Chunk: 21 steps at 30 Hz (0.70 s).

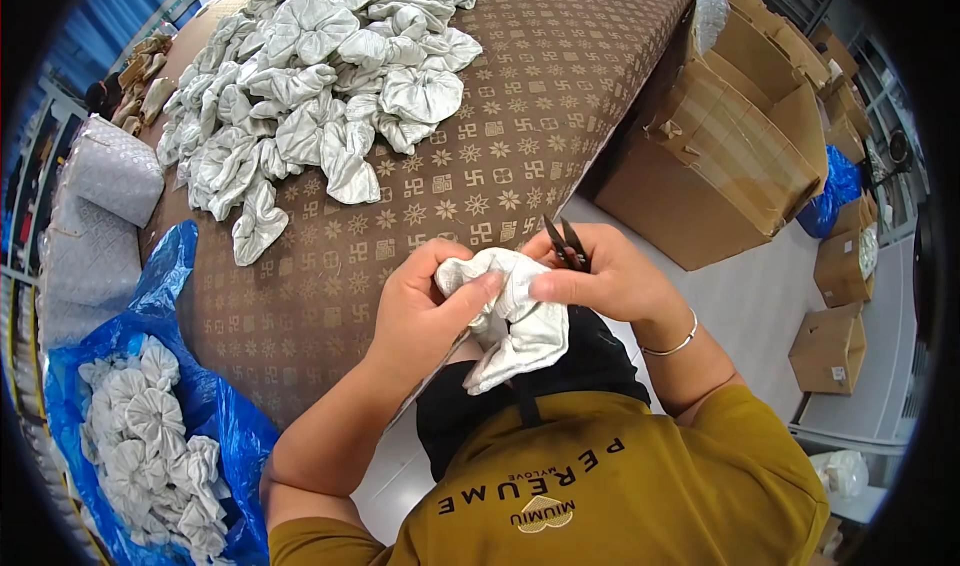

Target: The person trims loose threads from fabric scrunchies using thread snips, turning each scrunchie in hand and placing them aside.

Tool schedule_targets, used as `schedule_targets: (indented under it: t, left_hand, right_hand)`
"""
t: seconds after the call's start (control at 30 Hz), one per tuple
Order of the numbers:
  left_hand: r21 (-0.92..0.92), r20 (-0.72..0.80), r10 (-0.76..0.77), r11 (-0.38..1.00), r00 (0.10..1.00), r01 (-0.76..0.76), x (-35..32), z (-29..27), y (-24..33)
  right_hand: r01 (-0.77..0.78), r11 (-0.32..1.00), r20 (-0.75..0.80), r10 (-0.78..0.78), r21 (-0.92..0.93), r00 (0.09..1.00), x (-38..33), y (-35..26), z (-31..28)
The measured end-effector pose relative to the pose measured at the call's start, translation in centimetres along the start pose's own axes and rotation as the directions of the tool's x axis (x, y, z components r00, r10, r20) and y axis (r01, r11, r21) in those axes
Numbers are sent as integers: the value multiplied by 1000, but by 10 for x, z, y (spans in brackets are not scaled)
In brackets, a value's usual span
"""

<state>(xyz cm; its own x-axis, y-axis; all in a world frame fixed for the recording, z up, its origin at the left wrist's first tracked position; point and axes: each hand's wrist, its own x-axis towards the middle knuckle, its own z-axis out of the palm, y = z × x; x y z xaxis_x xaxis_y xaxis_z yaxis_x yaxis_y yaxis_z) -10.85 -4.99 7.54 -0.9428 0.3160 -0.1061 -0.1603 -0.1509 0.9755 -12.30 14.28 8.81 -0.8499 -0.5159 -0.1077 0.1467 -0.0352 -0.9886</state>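
Observation:
A pale silvery fabric scrunchie (515, 321) is held between both hands above my lap. My left hand (420, 311) grips its left side, thumb pressed on top. My right hand (600, 281) pinches its right edge and also holds small black thread snips (565, 243), blades pointing up and away. A large pile of the same scrunchies (320, 76) lies on the brown patterned table cover (500, 136) ahead.
A blue plastic bag (190, 366) at lower left holds more scrunchies (150, 446). Grey wrapped bundles (100, 206) sit at the left. Open cardboard boxes (730, 136) stand to the right, with smaller boxes (830, 346) and another blue bag (840, 186) on the pale floor.

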Motion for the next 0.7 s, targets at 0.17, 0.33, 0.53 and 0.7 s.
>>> schedule_targets:
  t: [0.17, 0.33, 0.53, 0.7]
  left_hand:
    - [-385, 42, -140, 912, 989, 146, 4, -1, -3]
    - [-194, 84, -139, 969, 987, 153, -5, 4, 4]
    - [13, 139, -318, 948, 938, 319, -14, 25, 2]
    - [-8, 175, -214, 976, 961, 219, -23, 40, -11]
  right_hand:
    - [-61, 998, -55, 60, -21, 997, -1, 3, -6]
    - [123, 975, -83, -140, -187, 987, -14, 12, -3]
    - [125, 988, -9, -126, -90, 992, -36, 13, -11]
    - [83, 994, -32, -85, -75, 996, -57, 22, -22]
